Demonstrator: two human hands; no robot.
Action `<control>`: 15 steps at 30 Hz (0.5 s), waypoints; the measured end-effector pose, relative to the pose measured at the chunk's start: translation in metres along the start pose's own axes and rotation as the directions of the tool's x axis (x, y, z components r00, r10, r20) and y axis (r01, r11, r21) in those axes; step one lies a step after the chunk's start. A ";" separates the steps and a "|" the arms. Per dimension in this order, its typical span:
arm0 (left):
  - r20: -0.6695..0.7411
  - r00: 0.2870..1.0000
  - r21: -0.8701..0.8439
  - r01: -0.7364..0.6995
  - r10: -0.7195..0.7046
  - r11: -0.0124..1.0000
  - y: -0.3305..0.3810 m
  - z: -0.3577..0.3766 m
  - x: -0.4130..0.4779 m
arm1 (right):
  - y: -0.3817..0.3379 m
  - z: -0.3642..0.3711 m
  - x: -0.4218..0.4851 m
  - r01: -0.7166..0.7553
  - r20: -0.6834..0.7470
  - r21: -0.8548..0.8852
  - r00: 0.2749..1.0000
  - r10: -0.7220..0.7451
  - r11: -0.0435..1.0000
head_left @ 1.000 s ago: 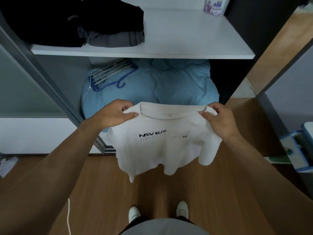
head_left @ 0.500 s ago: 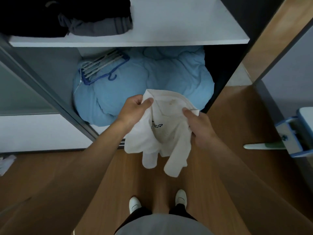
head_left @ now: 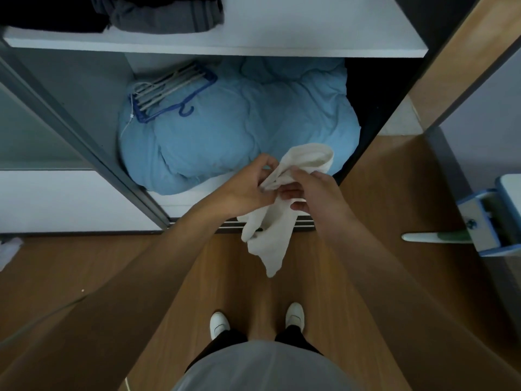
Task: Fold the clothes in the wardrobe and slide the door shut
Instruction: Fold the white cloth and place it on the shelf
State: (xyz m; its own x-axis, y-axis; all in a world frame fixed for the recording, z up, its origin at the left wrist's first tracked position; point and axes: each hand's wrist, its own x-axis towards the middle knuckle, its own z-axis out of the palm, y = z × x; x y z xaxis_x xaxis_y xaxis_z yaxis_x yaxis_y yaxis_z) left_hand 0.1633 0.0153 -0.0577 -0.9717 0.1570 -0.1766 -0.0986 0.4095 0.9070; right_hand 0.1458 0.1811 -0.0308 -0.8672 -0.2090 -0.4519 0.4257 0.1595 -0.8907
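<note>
A white T-shirt (head_left: 275,235) hangs folded lengthwise in front of the open wardrobe, its lower end dangling over the wooden floor. My left hand (head_left: 251,186) and my right hand (head_left: 313,190) meet at its top and both pinch the bunched fabric. A loop of the shirt sticks up above my fingers. The sliding door (head_left: 42,131) stands at the left, pushed aside. Folded dark and grey clothes (head_left: 158,12) lie on the white shelf (head_left: 310,35) above.
A light blue duvet (head_left: 239,122) fills the wardrobe's bottom compartment, with a bundle of blue and white hangers (head_left: 169,91) on it. A blue and white object (head_left: 485,221) stands at the right edge. My white shoes (head_left: 256,320) are on the wooden floor below.
My hands came together, bringing the shirt's two shoulders to one another, so the spread shirt now hangs as a narrow folded strip. The camera tilted downward.
</note>
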 end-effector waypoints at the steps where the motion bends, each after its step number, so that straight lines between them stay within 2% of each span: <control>1: 0.005 1.000 0.022 0.003 -0.004 1.000 0.000 -0.001 -0.001 | 0.000 -0.002 -0.003 0.010 0.052 -0.040 0.999 -0.008 0.999; 3: 0.001 1.000 0.065 0.020 -0.021 0.998 -0.001 -0.006 -0.002 | 0.003 -0.008 -0.009 0.103 0.098 -0.219 0.992 -0.083 0.970; 5: -0.014 1.000 0.067 0.009 -0.008 0.998 -0.003 -0.010 -0.003 | 0.008 -0.019 -0.011 0.268 0.039 -0.460 0.959 -0.282 0.846; 6: -0.020 1.000 0.051 -0.007 0.008 0.999 -0.003 -0.011 -0.004 | 0.008 -0.023 -0.012 0.327 0.008 -0.528 0.925 -0.381 0.784; 7: -0.021 0.999 0.043 -0.028 0.029 0.999 -0.003 -0.012 -0.006 | 0.006 -0.026 -0.014 0.387 0.021 -0.570 0.889 -0.458 0.725; 8: -0.017 0.999 0.044 -0.050 0.050 0.998 -0.001 -0.013 -0.007 | 0.004 -0.027 -0.014 0.459 0.092 -0.590 0.856 -0.510 0.664; 10: -0.003 0.996 0.065 -0.092 0.092 0.994 0.003 -0.012 -0.009 | 0.002 -0.023 -0.008 0.539 0.273 -0.641 0.826 -0.494 0.547; 11: 0.003 0.994 0.075 -0.113 0.113 0.991 0.005 -0.012 -0.010 | 0.000 -0.020 -0.005 0.528 0.318 -0.671 0.839 -0.442 0.520; 13: -0.003 0.989 0.084 -0.145 0.146 0.986 0.006 -0.013 -0.013 | -0.002 -0.017 0.001 0.456 0.297 -0.721 0.884 -0.362 0.521; 15: -0.027 0.989 0.068 -0.146 0.149 0.987 0.003 -0.015 -0.016 | 0.000 -0.017 0.004 0.479 0.300 -0.726 0.866 -0.400 0.493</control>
State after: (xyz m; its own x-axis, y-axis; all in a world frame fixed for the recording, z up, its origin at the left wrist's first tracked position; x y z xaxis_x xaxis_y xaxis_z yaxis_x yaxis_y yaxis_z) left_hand 0.1749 0.0007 -0.0462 -0.9811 0.1915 -0.0294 0.0595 0.4421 0.8950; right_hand 0.1378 0.1967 -0.0322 -0.8439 -0.5341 -0.0495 -0.3934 0.6789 -0.6200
